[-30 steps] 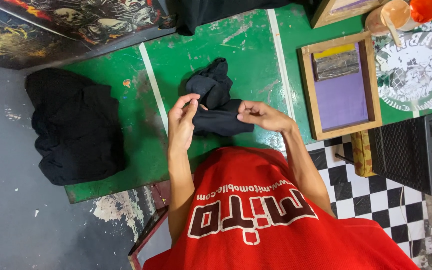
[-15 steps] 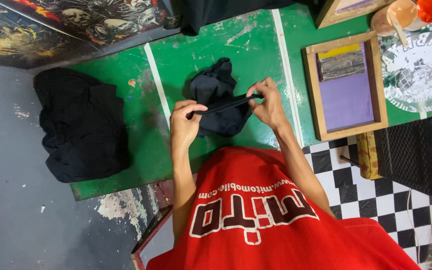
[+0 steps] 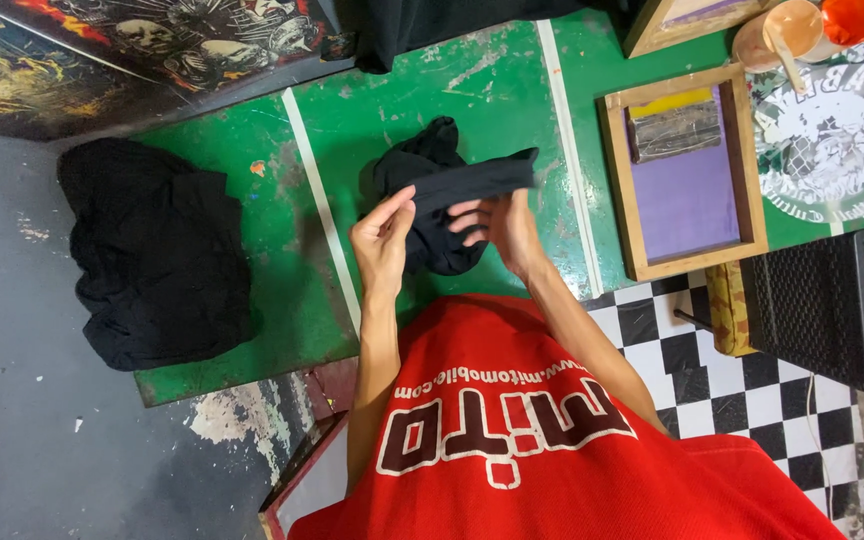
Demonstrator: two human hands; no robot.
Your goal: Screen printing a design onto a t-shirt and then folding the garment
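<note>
The left hand (image 3: 384, 238) pinches one end of a black garment (image 3: 442, 200) between thumb and fingertips; the right hand (image 3: 500, 222) supports the same fabric from beneath with fingers spread and partly curled, the cloth draped over them. Whether the right thumb bears down on the fabric cannot be told, as the cloth hides it. Between the two holds a folded band of fabric runs taut and continues past the right hand to a free corner. Below both holds the remaining fabric hangs bunched and rests on the green table (image 3: 352, 130). The material appears light, soft and fully limp: it carries no shape of its own and sags wherever unsupported. It is judged non-fragile and not slippery, but prone to folding over itself. Suitable points to take hold are along the taut edge, spaced apart so the span stays straight; a grip on the bunched mass would likely gather several layers at once. Well to the left of the left-hand grip lies a pile of black cloth (image 3: 157, 255); to the right of the right-hand hold sits a wooden-framed screen (image 3: 687, 170).
</note>
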